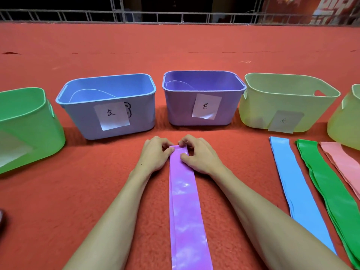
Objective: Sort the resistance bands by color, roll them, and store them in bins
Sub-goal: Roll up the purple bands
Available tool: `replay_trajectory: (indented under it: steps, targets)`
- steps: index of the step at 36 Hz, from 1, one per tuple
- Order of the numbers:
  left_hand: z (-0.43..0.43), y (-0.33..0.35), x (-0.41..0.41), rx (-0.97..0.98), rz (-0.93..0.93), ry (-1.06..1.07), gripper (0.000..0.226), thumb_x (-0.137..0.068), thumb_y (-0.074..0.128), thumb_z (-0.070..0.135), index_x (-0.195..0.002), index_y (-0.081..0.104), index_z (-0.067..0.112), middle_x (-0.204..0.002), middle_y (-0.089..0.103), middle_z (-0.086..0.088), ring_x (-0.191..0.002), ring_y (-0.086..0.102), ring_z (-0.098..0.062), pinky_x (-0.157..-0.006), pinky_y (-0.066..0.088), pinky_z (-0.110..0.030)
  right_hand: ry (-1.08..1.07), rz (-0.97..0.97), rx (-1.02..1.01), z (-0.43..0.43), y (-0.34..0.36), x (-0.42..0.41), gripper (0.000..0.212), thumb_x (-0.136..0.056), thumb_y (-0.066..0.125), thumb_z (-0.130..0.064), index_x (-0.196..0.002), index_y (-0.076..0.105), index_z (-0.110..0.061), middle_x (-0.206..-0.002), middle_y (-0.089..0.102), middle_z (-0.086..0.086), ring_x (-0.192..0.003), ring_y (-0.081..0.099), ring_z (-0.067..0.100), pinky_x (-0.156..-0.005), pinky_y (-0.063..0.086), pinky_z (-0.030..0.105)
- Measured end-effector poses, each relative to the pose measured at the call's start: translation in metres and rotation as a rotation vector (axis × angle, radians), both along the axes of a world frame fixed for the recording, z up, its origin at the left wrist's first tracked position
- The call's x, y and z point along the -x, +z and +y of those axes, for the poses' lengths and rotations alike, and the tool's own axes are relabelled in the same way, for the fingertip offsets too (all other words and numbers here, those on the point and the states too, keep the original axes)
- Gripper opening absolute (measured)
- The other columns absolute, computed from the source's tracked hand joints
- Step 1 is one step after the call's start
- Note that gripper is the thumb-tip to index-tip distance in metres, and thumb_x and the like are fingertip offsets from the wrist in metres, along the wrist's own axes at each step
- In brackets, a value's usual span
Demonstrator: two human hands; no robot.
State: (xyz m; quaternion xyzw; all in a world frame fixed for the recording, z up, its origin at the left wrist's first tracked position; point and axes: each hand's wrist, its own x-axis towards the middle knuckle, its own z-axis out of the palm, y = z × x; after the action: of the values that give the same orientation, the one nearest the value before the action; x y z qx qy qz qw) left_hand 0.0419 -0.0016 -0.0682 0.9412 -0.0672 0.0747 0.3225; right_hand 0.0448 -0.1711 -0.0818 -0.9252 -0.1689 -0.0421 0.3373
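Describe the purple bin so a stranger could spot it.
Five bins line the red carpet. The purple bin is the middle one, just beyond the purple band. Its neighbours are a blue bin and a yellow-green bin.

Five bins in a row across the far part of the carpet (78,191): left-end bin (29,117), second bin (81,117), middle bin (181,114), fourth bin (259,114), and right-end bin (344,123), cut off by the right edge. Just nearer than the middle bin, the left hand (153,154) and right hand (200,156) sit side by side, pinching the far end of the centre band (185,211), which runs flat towards the near edge between the forearms. Off to the right, three more lie side by side: inner band (296,188), next band (331,195), and outer band (344,164), its far end reaching the right-end bin. A railing (175,16) stands far behind everything.
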Motion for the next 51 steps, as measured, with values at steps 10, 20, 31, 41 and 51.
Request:
replay_trajectory:
  steps: [10,20,31,41,51]
  targets:
    - [-0.001,-0.001,-0.001,0.075,0.005,0.046,0.011,-0.083,0.067,0.014,-0.083,0.069,0.025,-0.077,0.06,0.012,-0.085,0.059,-0.018,-0.073,0.04,-0.026,-0.047,-0.026,-0.073,0.0,-0.002,-0.003,0.025,-0.074,0.056,-0.042,-0.096,0.063,-0.031,-0.099,0.068,-0.014,-0.096,0.061,0.013,-0.087,0.05,0.039]
    - [0.0,-0.002,0.002,0.086,-0.082,-0.003,0.013,-0.082,0.07,0.012,-0.079,0.066,0.023,-0.086,0.058,0.001,-0.085,0.057,-0.02,-0.081,0.046,-0.035,-0.048,0.003,-0.068,0.004,0.004,-0.002,0.033,-0.092,0.055,-0.04,-0.12,0.066,-0.027,-0.113,0.07,-0.011,-0.105,0.063,0.01,-0.091,0.049,0.036]
    - [0.002,-0.002,0.001,0.02,-0.163,-0.069,0.004,-0.08,0.071,0.009,-0.081,0.069,0.012,-0.076,0.045,0.013,-0.076,0.047,-0.015,-0.072,0.031,-0.024,-0.088,-0.013,-0.051,0.014,0.004,-0.01,0.022,-0.092,0.054,-0.03,-0.087,0.073,-0.021,-0.09,0.069,-0.002,-0.087,0.06,0.02,-0.078,0.048,0.04]
    - [0.003,-0.002,0.001,0.095,-0.147,-0.074,0.007,-0.074,0.076,0.008,-0.075,0.072,0.014,-0.074,0.055,0.001,-0.068,0.049,-0.012,-0.062,0.034,-0.02,-0.094,-0.034,-0.18,0.011,0.0,-0.006,0.006,-0.082,0.069,-0.027,-0.081,0.075,-0.026,-0.087,0.068,-0.011,-0.088,0.059,0.012,-0.08,0.049,0.037]
    - [0.002,-0.001,0.003,0.112,-0.164,-0.084,0.01,-0.073,0.076,0.005,-0.068,0.071,0.011,-0.07,0.054,0.002,-0.065,0.051,-0.015,-0.063,0.04,-0.027,-0.071,-0.128,-0.094,0.013,0.003,0.001,0.01,-0.085,0.069,-0.026,-0.082,0.075,-0.019,-0.085,0.053,-0.015,-0.087,0.044,0.011,-0.073,0.032,0.022]
